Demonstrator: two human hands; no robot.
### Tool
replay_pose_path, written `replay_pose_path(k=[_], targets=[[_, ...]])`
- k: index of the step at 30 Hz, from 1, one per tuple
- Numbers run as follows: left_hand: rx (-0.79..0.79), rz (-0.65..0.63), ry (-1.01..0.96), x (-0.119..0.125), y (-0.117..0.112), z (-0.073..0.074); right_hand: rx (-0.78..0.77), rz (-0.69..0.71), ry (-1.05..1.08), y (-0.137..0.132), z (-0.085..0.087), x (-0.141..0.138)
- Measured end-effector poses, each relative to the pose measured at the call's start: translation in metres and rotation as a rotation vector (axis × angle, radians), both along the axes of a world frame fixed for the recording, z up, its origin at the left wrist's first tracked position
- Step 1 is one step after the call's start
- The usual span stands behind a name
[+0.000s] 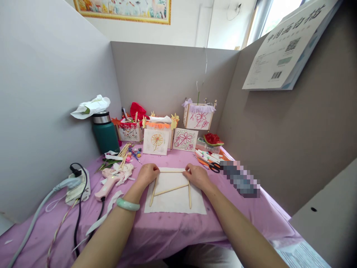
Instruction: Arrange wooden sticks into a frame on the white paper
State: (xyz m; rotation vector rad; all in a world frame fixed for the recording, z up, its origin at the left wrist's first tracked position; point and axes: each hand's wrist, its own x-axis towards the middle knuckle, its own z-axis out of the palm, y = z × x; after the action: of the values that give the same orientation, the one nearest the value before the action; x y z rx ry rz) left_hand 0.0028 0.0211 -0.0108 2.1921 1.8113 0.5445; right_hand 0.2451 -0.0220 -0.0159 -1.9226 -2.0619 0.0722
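A white paper sheet (175, 199) lies on the purple tablecloth in front of me. On it rest thin wooden sticks (170, 190): one along the far edge, one down each side and one slanting across the middle. My left hand (147, 174) presses on the far left corner where two sticks meet. At the far right corner, my right hand (197, 175) pinches the stick ends. A green bangle (128, 204) circles my left wrist.
A pink glue gun (108, 183) and a power strip (78, 185) with cables lie to the left, near a green flask (105, 132). Decorated paper boxes (156, 140) stand at the back. Markers and scissors (213, 165) lie to the right. Grey partitions wall three sides.
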Motion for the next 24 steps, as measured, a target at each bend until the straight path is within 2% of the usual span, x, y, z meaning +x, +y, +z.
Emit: replay_pose_path(k=[24], targets=[[-0.002,0.006,0.006,0.001,-0.0008,0.0021,-0.004,0.05,-0.005,-0.0025,0.0002,-0.0017]])
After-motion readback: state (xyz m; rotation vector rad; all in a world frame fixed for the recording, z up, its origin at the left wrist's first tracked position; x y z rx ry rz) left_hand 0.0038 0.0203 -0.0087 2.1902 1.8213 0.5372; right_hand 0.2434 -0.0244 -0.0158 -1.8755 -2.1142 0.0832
